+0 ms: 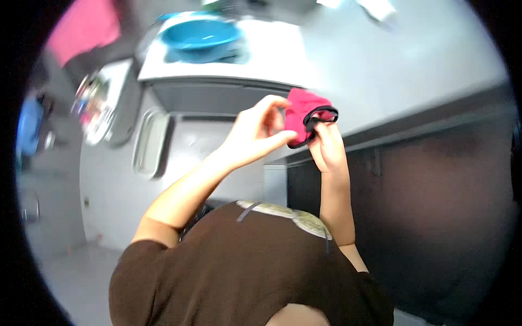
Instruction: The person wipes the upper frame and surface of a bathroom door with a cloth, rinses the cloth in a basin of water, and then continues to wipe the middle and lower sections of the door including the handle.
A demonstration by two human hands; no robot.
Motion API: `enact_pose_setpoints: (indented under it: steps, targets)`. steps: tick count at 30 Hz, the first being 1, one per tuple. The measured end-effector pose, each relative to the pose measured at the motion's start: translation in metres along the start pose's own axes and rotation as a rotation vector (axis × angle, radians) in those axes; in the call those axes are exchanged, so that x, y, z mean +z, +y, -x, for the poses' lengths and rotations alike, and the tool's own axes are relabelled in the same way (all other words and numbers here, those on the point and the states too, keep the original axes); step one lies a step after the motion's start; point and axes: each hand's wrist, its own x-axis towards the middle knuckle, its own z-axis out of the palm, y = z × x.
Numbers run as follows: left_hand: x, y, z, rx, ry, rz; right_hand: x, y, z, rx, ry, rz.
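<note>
- A crumpled, bright-pink fabric piece with black edging hangs between two bare hands, a little off centre toward one o'clock on my remote feed.
- The right hand, at the cloth's five o'clock side, grips the black edging, its fingertips partly hidden in the folds.
- The left hand, at the cloth's nine o'clock side, curves around its edge, thumb and fingers apart; I cannot tell whether it is pinching the fabric.
- By my reading, the handling is midway: the cloth is in hand and its edging bends into a loop, but it is neither spread flat nor set down. I cannot judge how much remains.
- Toward eleven o'clock, a round blue plastic basin stands on a white countertop.
- Toward ten, I see a shallow pale rectangular tray, blurred small items and a pink sheet-like thing.
- At two, a smooth pale grey surface stretches behind the cloth; nothing visibly blocks either hand, though blur hides finer detail.
</note>
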Motion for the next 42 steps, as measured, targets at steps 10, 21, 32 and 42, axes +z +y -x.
enact_pose_setpoints:
  steps: [10,21,32,42]
  targets:
    - [-0.216,-0.173,0.138,-0.362,0.543,-0.256,0.168,0.268,-0.103,0.595,-0.323,0.428]
    - [-0.372,-0.296,0.249,-0.76,1.194,-0.31,0.247,0.48,-0.24,0.182,-0.575,1.103]
    - [-0.421,-0.471,0.325,-0.868,1.691,0.867,0.284,0.742,-0.301,0.536,-0.477,0.849]
    - [-0.442,-0.676,0.361,-0.88,1.584,1.095,0.131,0.995,-0.32,0.501,-0.498,1.212]
